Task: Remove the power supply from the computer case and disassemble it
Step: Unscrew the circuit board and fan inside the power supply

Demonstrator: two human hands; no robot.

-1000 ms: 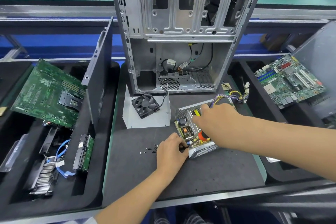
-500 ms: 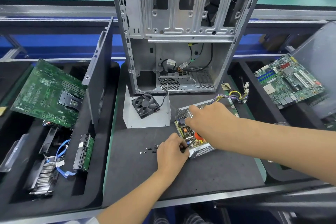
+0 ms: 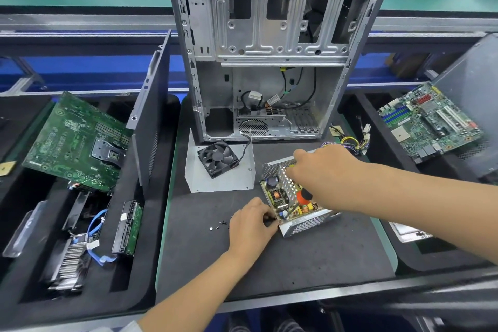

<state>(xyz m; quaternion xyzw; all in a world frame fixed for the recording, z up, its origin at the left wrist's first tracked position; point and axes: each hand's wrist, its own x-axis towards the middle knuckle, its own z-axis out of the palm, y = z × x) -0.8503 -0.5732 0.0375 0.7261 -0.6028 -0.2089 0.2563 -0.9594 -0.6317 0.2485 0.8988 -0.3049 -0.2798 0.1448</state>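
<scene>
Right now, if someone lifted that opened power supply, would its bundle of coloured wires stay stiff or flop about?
Probably flop: the wire bundle lies in loose curves on the mat behind the power supply. Its white connectors would likely dangle and could snag.

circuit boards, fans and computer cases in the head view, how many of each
Bare motherboards: 2, one in the left tray, one on the right
Fans: 1
Computer cases: 1
Opened power supplies: 1
Total: 5
</scene>
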